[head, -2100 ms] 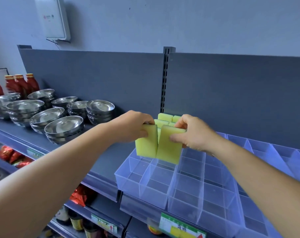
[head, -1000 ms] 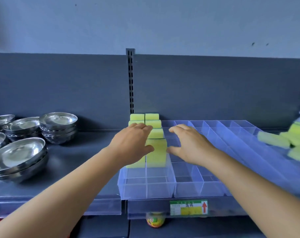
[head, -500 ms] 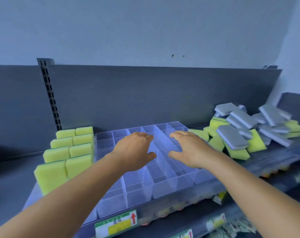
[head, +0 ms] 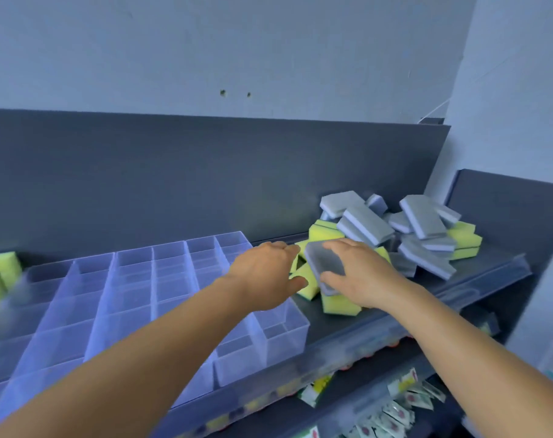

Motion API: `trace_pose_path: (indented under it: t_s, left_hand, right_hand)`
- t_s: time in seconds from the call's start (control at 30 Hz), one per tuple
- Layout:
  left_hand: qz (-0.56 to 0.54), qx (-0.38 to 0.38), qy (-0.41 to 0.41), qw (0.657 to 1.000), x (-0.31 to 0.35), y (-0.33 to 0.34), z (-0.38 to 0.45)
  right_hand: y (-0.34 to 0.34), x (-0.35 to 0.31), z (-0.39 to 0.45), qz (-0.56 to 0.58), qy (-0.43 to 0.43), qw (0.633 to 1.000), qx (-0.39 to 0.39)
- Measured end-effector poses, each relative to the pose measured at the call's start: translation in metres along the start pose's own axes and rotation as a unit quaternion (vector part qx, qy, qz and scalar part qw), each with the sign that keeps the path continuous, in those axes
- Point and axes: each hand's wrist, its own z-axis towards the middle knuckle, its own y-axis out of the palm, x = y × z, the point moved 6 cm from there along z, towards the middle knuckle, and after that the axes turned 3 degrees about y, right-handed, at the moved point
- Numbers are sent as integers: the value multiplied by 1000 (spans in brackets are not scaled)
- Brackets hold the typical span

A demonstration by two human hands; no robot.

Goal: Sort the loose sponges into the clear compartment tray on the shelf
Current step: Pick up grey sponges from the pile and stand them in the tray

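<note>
A pile of loose sponges, yellow with grey scouring tops, lies on the right of the shelf. My right hand grips a grey-topped sponge at the pile's near left edge, fingers over its far side and thumb on its near side. My left hand reaches in beside it, fingers stretched out, thumb touching a yellow sponge. The clear compartment tray fills the left of the shelf, under my left forearm. Sorted yellow sponges stand in its far left, blurred.
The dark shelf back panel rises right behind the tray and the pile. A pale wall closes the right end. Small packets lie on the shelf below, past the clear front rail.
My view and both hands have swung right, away from the sorted yellow sponges and over the tray to the loose pile. My right hand has taken hold of a grey-topped sponge.
</note>
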Motion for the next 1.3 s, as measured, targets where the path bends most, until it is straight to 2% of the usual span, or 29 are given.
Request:
trace_pose_path:
  t_s: [0.3, 0.6, 0.8, 1.03, 1.13, 1.3]
  left_hand:
    - [-24, -17, -21, 999, 24, 22, 66]
    - [-59, -95, -6, 994, 17, 42, 97]
    - [-131, -110, -46, 984, 4, 44, 107]
    - [-240, -60, -60, 967, -9, 31, 110]
    - [-282, -11, -80, 956, -21, 18, 103]
    - [-273, 62, -104, 954, -36, -8, 86]
  right_hand:
    - [-1, 76, 29, 8, 22, 1000, -9]
    - [14, 89, 57, -52, 6, 998, 18]
    - [17, 89, 66, -37, 5, 999, 39]
    - [-3, 84, 64, 10, 8, 996, 85]
    - [-14, 78, 59, 42, -10, 991, 123]
    - [-15, 58, 58, 121, -75, 983, 116]
